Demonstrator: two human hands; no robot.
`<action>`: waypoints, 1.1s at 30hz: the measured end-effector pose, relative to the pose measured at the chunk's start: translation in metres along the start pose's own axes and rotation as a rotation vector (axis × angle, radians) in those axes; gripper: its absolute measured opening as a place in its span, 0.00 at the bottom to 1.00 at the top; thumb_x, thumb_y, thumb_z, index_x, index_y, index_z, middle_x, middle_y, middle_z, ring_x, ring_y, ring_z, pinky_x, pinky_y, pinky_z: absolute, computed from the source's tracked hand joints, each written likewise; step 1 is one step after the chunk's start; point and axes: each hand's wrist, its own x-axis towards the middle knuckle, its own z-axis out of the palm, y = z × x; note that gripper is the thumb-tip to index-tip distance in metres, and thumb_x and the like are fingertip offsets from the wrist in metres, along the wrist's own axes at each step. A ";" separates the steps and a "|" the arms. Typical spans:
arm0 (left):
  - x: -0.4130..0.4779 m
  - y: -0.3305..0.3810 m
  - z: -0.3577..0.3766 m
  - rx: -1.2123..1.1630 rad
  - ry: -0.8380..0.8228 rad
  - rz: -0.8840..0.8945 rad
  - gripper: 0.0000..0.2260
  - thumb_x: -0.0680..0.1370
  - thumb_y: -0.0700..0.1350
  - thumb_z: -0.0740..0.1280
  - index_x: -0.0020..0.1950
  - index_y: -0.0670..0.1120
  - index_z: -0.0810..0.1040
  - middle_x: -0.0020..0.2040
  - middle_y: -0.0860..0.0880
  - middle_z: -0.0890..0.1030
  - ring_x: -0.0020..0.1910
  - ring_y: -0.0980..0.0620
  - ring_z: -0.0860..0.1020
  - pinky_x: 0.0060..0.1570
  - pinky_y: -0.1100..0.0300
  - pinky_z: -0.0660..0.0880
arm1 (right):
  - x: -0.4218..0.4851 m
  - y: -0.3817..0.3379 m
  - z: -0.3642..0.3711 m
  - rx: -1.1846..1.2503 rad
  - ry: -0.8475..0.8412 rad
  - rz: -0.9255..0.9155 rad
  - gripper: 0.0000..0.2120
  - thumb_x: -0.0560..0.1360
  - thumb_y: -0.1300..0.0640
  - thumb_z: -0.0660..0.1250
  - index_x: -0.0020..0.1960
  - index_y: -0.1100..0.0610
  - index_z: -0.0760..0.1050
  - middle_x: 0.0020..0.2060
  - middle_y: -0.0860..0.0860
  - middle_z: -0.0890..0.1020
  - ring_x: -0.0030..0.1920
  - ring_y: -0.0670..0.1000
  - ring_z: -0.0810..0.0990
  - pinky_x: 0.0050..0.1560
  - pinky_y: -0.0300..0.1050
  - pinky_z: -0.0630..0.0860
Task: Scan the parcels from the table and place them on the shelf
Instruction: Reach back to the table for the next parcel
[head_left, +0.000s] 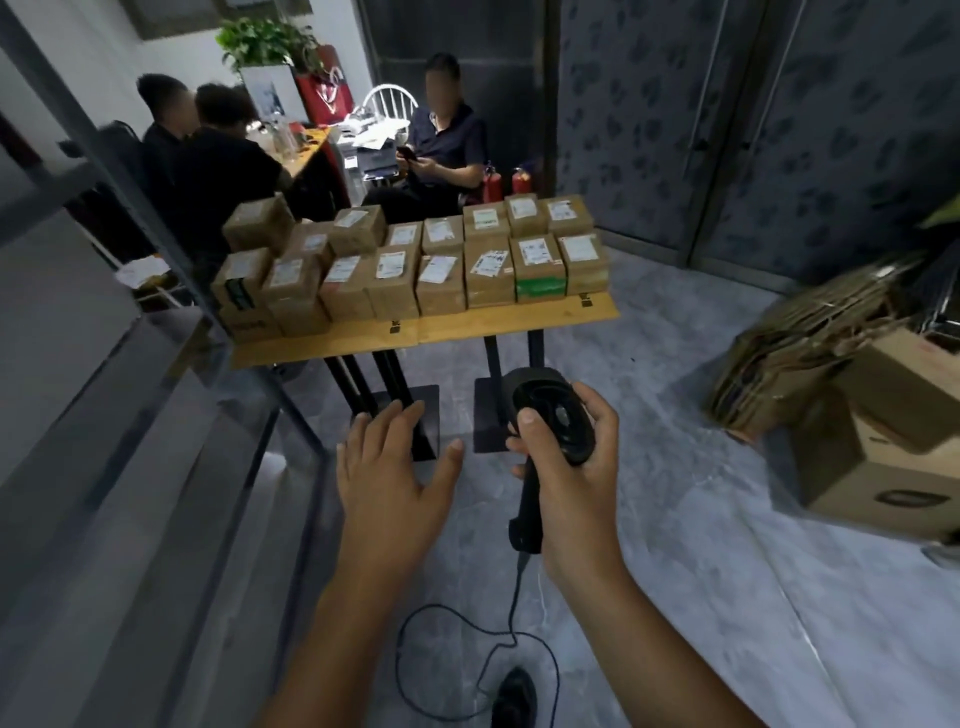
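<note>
Several brown cardboard parcels (415, 260) with white labels stand in rows, some stacked, on a wooden table (467, 325) ahead of me. My right hand (571, 457) grips a black handheld barcode scanner (550, 421), its head pointing toward the table; its cable (467, 639) loops down to the floor. My left hand (395, 462) is held out flat with fingers spread, holding nothing, well short of the table. A grey metal shelf (130, 415) runs along my left side.
A heap of flattened cardboard and larger boxes (857, 395) lies on the floor at right. Three people sit at a desk (311, 150) behind the table. Two red fire extinguishers (506, 184) stand by the dark wall. Grey tiled floor lies between me and the table.
</note>
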 end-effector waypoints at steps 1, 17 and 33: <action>0.007 0.001 0.005 -0.005 0.000 0.002 0.36 0.75 0.71 0.54 0.76 0.52 0.72 0.77 0.49 0.71 0.81 0.43 0.58 0.79 0.37 0.55 | 0.007 0.001 -0.003 -0.012 0.002 0.003 0.30 0.71 0.44 0.77 0.70 0.39 0.71 0.61 0.46 0.84 0.60 0.54 0.85 0.54 0.50 0.85; 0.205 -0.055 0.071 -0.106 0.033 -0.148 0.28 0.82 0.63 0.63 0.80 0.55 0.66 0.82 0.53 0.63 0.83 0.47 0.51 0.81 0.43 0.46 | 0.199 0.027 0.097 -0.252 -0.183 0.021 0.23 0.78 0.53 0.75 0.68 0.39 0.71 0.59 0.48 0.85 0.51 0.51 0.88 0.48 0.49 0.84; 0.385 -0.105 0.100 0.042 0.162 -0.317 0.34 0.76 0.71 0.55 0.77 0.55 0.70 0.78 0.53 0.69 0.81 0.47 0.59 0.78 0.39 0.57 | 0.399 0.076 0.215 -0.164 -0.328 0.167 0.23 0.76 0.51 0.77 0.65 0.35 0.74 0.61 0.46 0.83 0.56 0.53 0.86 0.48 0.48 0.85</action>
